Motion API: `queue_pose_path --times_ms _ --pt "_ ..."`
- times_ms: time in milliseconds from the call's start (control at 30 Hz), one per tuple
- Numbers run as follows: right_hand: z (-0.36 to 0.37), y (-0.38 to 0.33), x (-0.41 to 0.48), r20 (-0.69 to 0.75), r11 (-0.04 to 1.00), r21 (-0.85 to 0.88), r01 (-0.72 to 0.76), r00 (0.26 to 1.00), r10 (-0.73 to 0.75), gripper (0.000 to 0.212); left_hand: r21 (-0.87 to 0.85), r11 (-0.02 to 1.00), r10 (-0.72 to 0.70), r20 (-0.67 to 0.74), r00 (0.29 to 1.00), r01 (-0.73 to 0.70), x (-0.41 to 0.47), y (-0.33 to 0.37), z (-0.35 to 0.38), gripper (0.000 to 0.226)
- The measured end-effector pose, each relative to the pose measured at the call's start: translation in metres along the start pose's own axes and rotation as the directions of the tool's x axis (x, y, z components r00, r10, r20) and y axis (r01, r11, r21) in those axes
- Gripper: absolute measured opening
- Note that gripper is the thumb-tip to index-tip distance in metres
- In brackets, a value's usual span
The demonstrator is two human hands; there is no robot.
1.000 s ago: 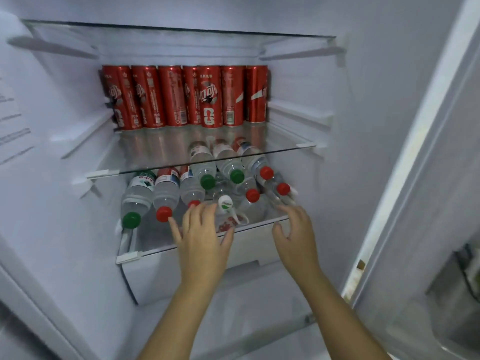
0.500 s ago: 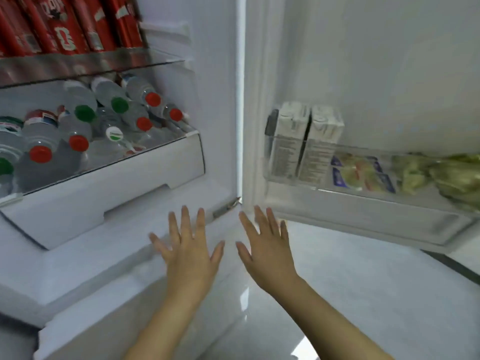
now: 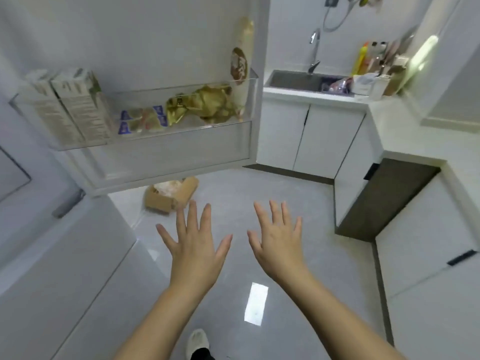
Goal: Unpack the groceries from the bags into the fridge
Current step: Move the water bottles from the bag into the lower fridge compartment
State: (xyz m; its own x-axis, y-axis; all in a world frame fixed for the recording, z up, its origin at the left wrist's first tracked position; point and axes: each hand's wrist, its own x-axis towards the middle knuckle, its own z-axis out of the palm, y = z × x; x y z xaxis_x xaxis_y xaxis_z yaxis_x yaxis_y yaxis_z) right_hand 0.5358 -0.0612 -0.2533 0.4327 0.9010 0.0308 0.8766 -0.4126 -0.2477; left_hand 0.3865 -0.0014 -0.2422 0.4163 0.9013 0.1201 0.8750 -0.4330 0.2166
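Note:
My left hand (image 3: 195, 245) and my right hand (image 3: 278, 242) are both held out flat over the floor, fingers spread, holding nothing. The open fridge door (image 3: 135, 48) fills the upper left. Its clear door shelf (image 3: 181, 131) carries two white cartons (image 3: 65, 107), small blue-and-yellow packets (image 3: 141, 120), a golden-green wrapped bundle (image 3: 205, 106) and a tall pale packet (image 3: 240, 63). A brown cardboard box (image 3: 170, 194) with something pale inside sits on the floor beneath the door, just beyond my left fingertips.
The white fridge body (image 3: 52, 255) runs along the left. A counter with a sink (image 3: 296, 80), tap and bottles (image 3: 363, 58) stands at the back right over white cabinets (image 3: 306, 136). More white cabinets (image 3: 428, 255) line the right. The grey tiled floor (image 3: 285, 193) lies between.
My view has swung right, away from the fridge shelves of cans and water bottles, past the door shelf, toward the kitchen floor. Both hands have drawn back from the fridge and stayed flat.

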Motion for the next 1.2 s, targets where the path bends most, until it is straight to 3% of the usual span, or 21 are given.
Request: queue_pose_path --times_ms 233,533,700,867,1200 --pt "-0.031 0.113 -0.042 -0.14 0.938 0.001 -0.347 0.929 0.343 0.065 -0.087 0.933 0.353 0.028 0.935 -0.35 0.003 0.134 0.023 0.077" --pt "-0.061 0.252 -0.079 -0.177 0.744 0.005 -0.668 0.732 0.658 0.065 -0.155 0.821 0.568 0.134 0.812 -0.549 0.02 0.279 0.068 0.073" --pt "-0.088 0.332 -0.105 -0.194 0.585 -0.017 -0.811 0.576 0.794 0.065 -0.289 0.694 0.712 0.133 0.69 -0.66 0.035 0.38 0.096 0.072" --pt "-0.106 0.388 -0.143 -0.227 0.396 0.018 -0.918 0.382 0.896 0.064 -0.367 0.53 0.844 0.134 0.52 -0.765 0.021 0.468 0.119 0.072" --pt "-0.105 0.433 -0.246 -0.221 0.055 0.172 -0.984 0.016 0.975 0.069 -0.422 0.251 0.965 0.18 0.191 -0.871 -0.064 0.556 0.148 0.072"
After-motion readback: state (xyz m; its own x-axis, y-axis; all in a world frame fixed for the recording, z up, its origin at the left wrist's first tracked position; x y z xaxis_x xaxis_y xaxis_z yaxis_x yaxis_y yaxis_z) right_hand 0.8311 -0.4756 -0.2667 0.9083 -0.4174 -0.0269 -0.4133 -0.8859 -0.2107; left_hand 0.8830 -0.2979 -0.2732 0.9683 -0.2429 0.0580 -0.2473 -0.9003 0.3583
